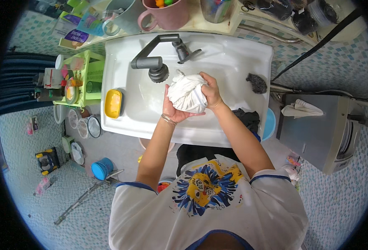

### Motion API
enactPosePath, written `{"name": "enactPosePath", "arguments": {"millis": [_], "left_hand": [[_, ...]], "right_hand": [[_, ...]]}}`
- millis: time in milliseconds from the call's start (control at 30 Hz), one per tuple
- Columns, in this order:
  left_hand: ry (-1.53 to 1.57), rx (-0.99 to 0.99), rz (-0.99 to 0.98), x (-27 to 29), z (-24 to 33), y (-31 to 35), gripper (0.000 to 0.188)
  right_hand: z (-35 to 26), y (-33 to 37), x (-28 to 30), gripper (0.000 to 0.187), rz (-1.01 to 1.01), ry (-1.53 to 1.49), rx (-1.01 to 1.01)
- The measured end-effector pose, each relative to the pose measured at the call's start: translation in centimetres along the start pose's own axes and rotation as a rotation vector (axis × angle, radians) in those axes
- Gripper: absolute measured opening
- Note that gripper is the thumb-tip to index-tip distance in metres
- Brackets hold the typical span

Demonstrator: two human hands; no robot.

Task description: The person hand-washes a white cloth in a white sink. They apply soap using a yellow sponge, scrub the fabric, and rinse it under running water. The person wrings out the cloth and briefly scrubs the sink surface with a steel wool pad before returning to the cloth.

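A bunched white cloth (187, 93), twisted into a ball, is held above the basin of the white sink (257, 54). My left hand (174, 109) cups it from the left and below, palm up, with the fingers under it. On its right side my right hand (211, 91) grips the cloth, thumb and fingers pressed against it. A dark grey faucet (147, 62) with a jointed spout reaches over the basin just left of the cloth; I see no water running from it.
A yellow soap dish (114, 103) sits on the sink's left rim, a dark scouring pad (257, 83) on its right. Dark fabric (247, 119) hangs at the front right edge. A green rack (93, 75) stands left; a grey washing machine (311, 129) stands right. Mugs (167, 16) line the shelf behind.
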State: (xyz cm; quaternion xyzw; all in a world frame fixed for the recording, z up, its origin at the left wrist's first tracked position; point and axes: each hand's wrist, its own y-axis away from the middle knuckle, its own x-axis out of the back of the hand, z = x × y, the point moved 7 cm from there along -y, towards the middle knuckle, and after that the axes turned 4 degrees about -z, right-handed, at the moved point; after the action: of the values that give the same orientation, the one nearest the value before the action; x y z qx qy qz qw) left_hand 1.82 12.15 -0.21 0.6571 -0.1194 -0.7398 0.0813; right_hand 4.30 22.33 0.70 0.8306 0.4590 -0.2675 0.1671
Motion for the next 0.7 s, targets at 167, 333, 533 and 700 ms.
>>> {"name": "enactPosePath", "arguments": {"millis": [167,333,533,700], "left_hand": [[0.128,-0.415,0.114,1.7,2.2,0.2,0.066],[-0.052,-0.619,0.217,1.3,2.5,1.1,0.057],[-0.038,-0.631,0.270,0.7,3.2,1.2,0.052],[-0.018,-0.595,0.156,0.6,4.4,1.5,0.049]], "right_hand": [[0.3,0.8,-2.2,0.035,-0.019,-0.187,-0.036],[2.6,1.5,-1.7,0.053,-0.010,-0.587,-0.192],[2.4,0.8,-1.2,0.050,0.129,-0.336,-0.127],[-2.2,1.8,-4.2,0.062,-0.226,-0.020,-0.092]]}}
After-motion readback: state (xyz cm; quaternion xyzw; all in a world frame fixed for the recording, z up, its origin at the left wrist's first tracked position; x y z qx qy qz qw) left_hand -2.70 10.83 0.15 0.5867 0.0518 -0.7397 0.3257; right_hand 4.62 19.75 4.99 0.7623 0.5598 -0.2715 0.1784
